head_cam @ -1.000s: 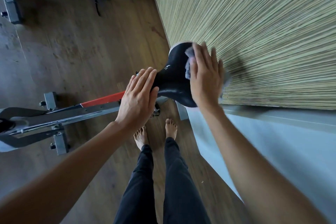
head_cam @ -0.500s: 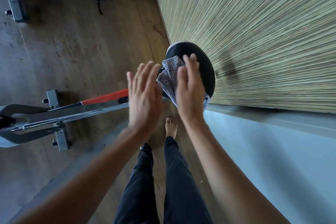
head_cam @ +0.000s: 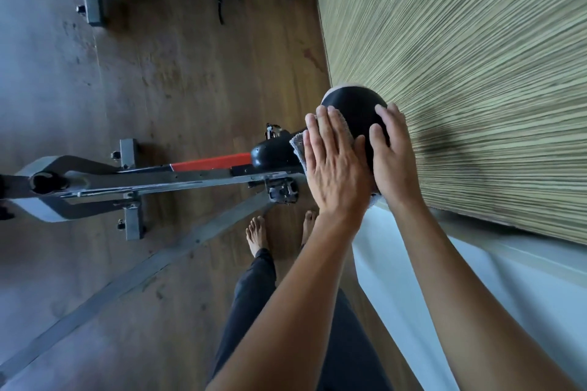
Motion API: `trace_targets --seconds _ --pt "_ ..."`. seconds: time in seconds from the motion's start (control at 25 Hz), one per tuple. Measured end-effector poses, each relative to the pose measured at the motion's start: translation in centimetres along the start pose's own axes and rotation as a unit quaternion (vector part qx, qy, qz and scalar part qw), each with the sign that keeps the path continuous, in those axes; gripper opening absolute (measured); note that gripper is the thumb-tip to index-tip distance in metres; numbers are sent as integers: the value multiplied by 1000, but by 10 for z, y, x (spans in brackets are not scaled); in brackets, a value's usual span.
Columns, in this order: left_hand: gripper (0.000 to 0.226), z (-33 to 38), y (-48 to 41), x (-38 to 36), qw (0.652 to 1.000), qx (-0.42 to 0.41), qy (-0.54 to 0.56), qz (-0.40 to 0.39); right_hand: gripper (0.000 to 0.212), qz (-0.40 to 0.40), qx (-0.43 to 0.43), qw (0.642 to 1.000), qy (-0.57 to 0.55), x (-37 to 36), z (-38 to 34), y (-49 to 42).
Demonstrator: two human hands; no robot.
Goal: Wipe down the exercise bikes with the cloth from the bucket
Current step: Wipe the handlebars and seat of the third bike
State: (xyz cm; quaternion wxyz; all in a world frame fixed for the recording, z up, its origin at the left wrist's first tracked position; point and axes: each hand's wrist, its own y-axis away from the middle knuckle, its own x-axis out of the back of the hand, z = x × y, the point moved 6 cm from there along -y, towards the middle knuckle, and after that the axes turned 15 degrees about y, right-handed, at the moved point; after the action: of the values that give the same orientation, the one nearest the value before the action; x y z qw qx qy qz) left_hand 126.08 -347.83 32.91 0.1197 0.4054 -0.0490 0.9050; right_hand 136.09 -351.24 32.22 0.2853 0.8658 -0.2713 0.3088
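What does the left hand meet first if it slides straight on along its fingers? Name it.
Bare black saddle: the left hand, flat on the cloth, points across it. Past the saddle's rim, probably the striped wall panel, though depth is unclear.

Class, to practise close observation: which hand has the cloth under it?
The left hand, flat on the grey cloth over the saddle; the right hand holds bare saddle.
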Motion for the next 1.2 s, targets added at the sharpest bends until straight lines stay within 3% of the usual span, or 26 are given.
trace_targets --seconds 0.2,0.48,0.68,0.88,1.08,1.2 --pt "57 -30 -3 28 999 -44 -12 -12 44 16 14 999 35 -5 1 2" --pt "55 -67 -9 65 980 -154 -38 -121 40 36 -36 999 20 -5 -4 4" --pt "59 -53 -19 57 901 -329 -93 -266 35 100 -60 993 -28 -3 -11 4" --pt "66 -24 -43 17 845 -382 -89 -364 33 232 -168 946 -151 4 8 18" --pt "65 5 -62 -19 786 -441 -58 -431 35 274 -177 937 -127 0 12 15" --pt "61 16 -70 -25 787 -441 -39 -430 36 285 -181 935 -103 -6 13 14"
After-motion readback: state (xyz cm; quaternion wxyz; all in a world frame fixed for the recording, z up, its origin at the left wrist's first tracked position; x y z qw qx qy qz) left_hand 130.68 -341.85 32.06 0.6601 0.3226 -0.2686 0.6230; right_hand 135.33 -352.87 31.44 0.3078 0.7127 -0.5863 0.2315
